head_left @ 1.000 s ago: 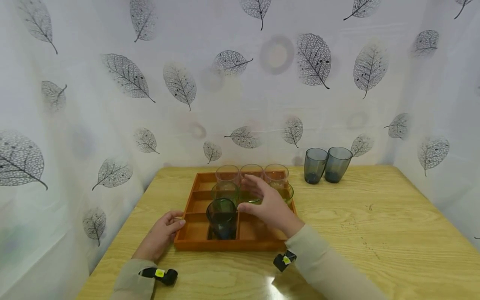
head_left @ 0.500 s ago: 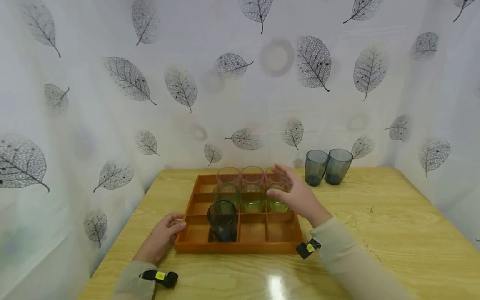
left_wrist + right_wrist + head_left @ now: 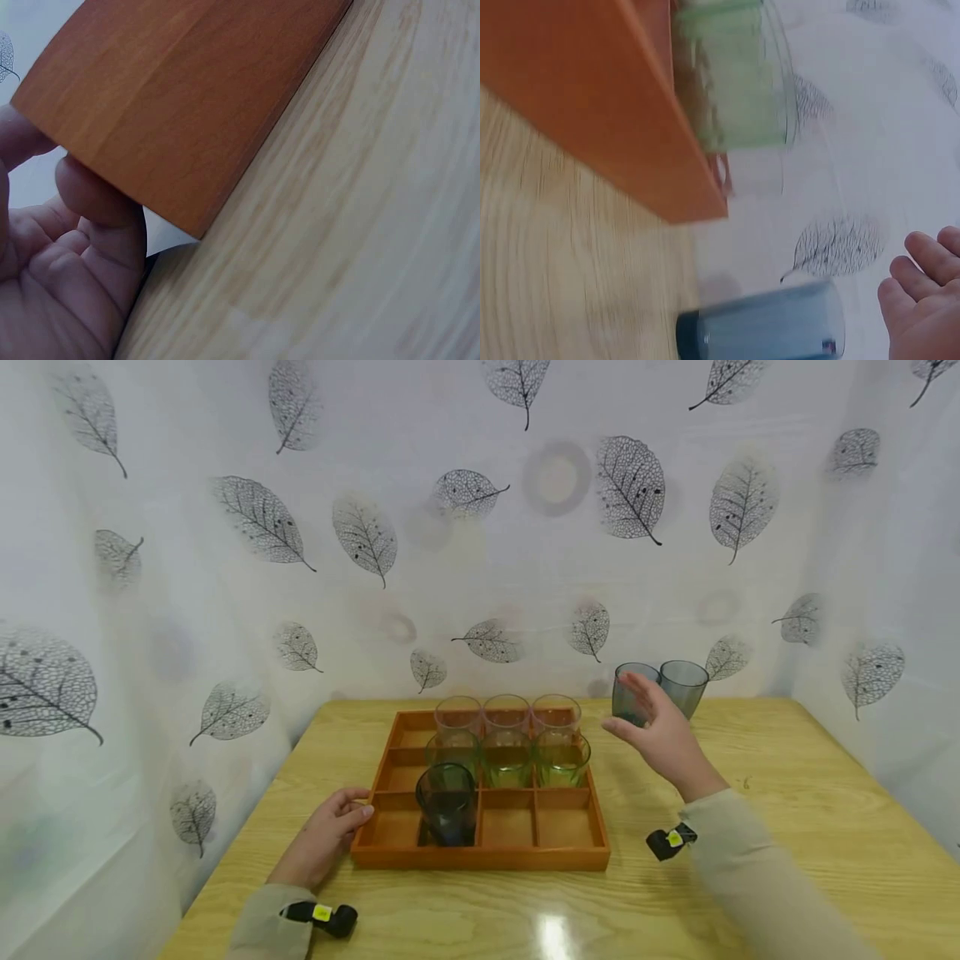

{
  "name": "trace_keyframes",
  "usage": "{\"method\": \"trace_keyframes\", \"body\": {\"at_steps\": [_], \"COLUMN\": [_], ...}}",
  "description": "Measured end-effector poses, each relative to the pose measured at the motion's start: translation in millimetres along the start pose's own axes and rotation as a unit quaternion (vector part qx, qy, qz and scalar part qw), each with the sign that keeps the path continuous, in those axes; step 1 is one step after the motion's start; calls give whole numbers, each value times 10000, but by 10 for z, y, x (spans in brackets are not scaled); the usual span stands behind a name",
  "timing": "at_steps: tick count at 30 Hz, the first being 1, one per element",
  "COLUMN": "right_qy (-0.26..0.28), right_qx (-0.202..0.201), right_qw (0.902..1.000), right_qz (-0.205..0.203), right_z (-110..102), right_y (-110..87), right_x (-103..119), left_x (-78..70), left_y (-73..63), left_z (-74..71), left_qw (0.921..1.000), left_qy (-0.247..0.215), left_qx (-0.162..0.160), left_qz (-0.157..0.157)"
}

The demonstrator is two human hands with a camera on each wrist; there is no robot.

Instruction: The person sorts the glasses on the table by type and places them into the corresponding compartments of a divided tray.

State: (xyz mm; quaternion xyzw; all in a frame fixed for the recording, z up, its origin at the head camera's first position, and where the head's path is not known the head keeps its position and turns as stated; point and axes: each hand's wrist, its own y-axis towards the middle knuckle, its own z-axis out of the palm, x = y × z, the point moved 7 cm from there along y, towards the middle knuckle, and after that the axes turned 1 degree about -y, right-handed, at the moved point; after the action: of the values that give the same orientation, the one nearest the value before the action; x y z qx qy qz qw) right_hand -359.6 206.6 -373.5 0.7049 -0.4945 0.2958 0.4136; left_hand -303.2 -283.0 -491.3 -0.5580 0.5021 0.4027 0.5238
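Note:
My left hand (image 3: 326,833) rests at the left side of an orange-brown wooden divided tray (image 3: 480,858); in the left wrist view its fingers touch the tray's end wall. My right hand (image 3: 667,739) is held up with fingers spread, in front of a grey-blue glass (image 3: 621,700) at the back right. That hand holds nothing and partly hides the glass. Beside it stands a second grey-blue glass (image 3: 684,685). In the tray, a dark grey glass (image 3: 447,806) stands in the front row. Three green glasses, including the right one (image 3: 562,762), fill part of the middle row.
Three pinkish clear glasses, among them the middle one (image 3: 507,714), stand in the tray's back row. A light wooden table (image 3: 772,827) carries everything. A white curtain (image 3: 480,568) printed with leaves hangs behind and at both sides.
My right hand has moved right from over the tray to the grey-blue glasses at the back. The left hand, the tray and the glasses have stayed in place.

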Motion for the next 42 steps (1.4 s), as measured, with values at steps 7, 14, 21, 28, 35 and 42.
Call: {"method": "trace_keyframes", "body": {"at_steps": [7,14,21,28,35,42], "right_qy": [-201,-571,-625,-524,-373,-377], "right_qx": [-311,-573,-641,-486,-305,-283], "right_qw": [9992,9964,9944,9950,9954,9928], "right_qz": [145,257,563,696,826,1098], "right_z": [-353,-635,-827,-918,-933,-952], "right_y": [35,103,172,261,382,448], "right_x": [-236,-471,-683,-845,-951,-1100], "left_x": [8,25,32,43,39,20], "left_y": [-11,-12,-4,-2,-10,13], "left_z": [-17,-37,-52,-41,-53,-25], "left_qw": [10000,9999,9999,9997,9996,9999], "left_qy": [34,49,66,110,104,17], "left_qx": [-13,-57,-137,-177,-235,-150], "left_qz": [-36,-68,-68,-98,-150,-9]}}
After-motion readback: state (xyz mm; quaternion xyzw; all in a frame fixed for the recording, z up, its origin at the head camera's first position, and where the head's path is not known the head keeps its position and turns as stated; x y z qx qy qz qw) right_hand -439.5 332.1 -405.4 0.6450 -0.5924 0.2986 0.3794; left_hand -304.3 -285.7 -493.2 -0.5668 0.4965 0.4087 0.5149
